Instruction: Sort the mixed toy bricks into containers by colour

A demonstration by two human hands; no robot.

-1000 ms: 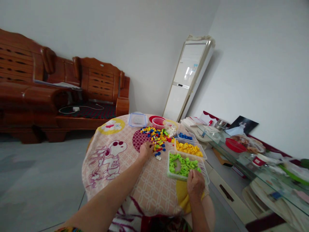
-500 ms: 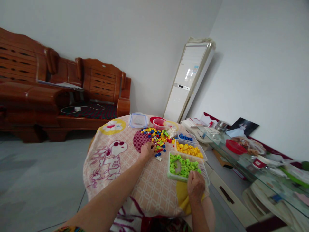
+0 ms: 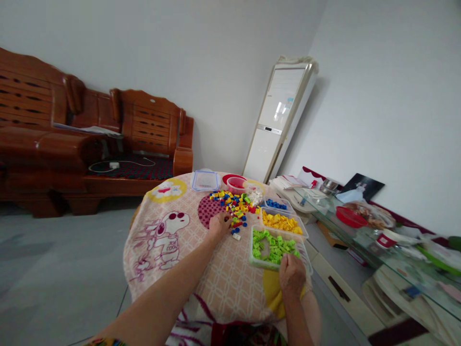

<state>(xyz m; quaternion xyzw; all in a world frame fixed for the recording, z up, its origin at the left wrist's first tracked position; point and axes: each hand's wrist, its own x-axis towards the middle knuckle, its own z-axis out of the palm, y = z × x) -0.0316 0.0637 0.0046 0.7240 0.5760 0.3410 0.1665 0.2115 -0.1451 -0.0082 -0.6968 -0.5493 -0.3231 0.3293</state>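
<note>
A pile of small toy building bricks (image 3: 240, 208) in mixed colours lies on the cloth-covered round table. At its near left edge is my left hand (image 3: 219, 226), its fingers curled together; anything between them is too small to make out. My right hand (image 3: 291, 273) is closed at the near right corner of a clear box (image 3: 262, 264) of green bricks (image 3: 279, 246). Its fingertips are hidden, so I cannot tell what they grip. Behind that box are one with yellow bricks (image 3: 279, 222) and one with blue bricks (image 3: 276, 204).
White bricks (image 3: 256, 196) lie beside the pile. A pink bowl (image 3: 236, 191) of red bricks and a blue-rimmed lid (image 3: 205, 180) are at the far edge. To the right runs a cluttered glass-topped cabinet (image 3: 363, 262). A wooden sofa (image 3: 151, 125) stands at the back left.
</note>
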